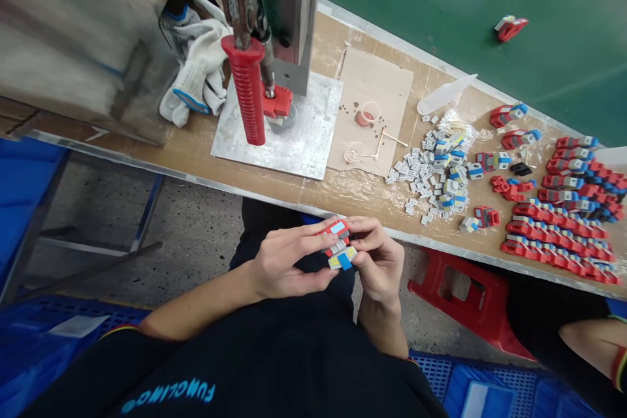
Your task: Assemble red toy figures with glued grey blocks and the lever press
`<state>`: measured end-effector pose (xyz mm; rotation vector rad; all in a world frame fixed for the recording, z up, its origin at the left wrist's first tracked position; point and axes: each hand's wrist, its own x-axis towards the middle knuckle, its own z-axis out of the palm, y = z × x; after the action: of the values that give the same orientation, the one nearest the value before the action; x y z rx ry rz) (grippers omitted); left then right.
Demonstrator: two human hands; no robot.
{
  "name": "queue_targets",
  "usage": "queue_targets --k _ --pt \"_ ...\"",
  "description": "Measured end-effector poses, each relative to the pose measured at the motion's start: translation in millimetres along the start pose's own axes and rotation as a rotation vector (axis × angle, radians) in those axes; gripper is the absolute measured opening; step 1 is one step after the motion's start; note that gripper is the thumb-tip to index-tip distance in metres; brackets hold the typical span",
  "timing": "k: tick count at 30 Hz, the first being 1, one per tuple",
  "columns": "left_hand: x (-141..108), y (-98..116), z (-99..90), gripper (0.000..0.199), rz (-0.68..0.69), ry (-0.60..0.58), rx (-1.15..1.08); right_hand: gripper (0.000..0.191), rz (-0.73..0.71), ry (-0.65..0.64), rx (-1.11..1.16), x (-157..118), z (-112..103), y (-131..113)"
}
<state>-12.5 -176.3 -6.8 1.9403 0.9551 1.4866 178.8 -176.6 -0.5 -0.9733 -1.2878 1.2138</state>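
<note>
Two bare hands hold one small plastic assembly between them, just beyond the near edge of one cardboard-covered bench (189,151). The left hand (289,260) has its fingers over a red plastic body with grey and white parts (339,230), its thumb low beside a light-grey block with yellow and blue patches (344,258); the right hand (379,258) pinches the other side, fingers bent close. Whether the body and the block are joined, I cannot tell.

On the bench stands one metal toggle clamp with one ribbed red handle (249,95); its single rod tip meets one red plastic part (278,102) above one silvery metal plate (306,137). Left of it lie white knitted gloves with blue cuffs (203,68), at least two. To the right, one brown cardboard sheet (399,81) carries two small clear round cups, one with red contents (366,116), one paler (353,152), and at least two thin white sticks (392,138). Beyond are one heap of small light-grey pieces (416,170), too many to count, and three long rows of red pieces (558,235). One red and blue-grey piece (511,27) lies on the green surface (441,0). One red plastic stool (482,313) stands below, near one other person's arm (592,339)
</note>
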Motion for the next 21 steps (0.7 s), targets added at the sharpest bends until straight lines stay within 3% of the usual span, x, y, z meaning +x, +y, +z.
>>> queue_targets --k 2,4,8,11,16,21 --pt "-0.5 -0.4 -0.3 0.049 -0.072 0.000 -0.053 0.010 0.010 -0.009 -0.032 -0.6 -0.4 2.0" --pt "-0.5 0.3 -0.1 0.047 -0.235 0.010 -0.158 0.011 -0.003 -0.016 -0.104 0.4 -1.8 4.1" --pt "3.8 2.5 0.0 0.036 -0.661 -0.009 -0.446 0.043 -0.204 -0.132 -0.316 8.5 -6.5 5.2" --pt "8.3 1.6 -2.0 0.037 -0.861 -0.061 -0.591 0.041 -0.284 -0.201 -0.419 15.0 -8.5 4.3" --pt "8.2 -2.0 -0.2 0.056 -0.877 -0.063 -0.650 0.028 -0.104 -0.052 -0.255 14.1 -7.3 9.5" --pt "9.3 -3.1 5.5 0.041 -0.892 -0.096 -0.577 0.028 0.182 0.191 0.066 10.5 -3.5 15.2"
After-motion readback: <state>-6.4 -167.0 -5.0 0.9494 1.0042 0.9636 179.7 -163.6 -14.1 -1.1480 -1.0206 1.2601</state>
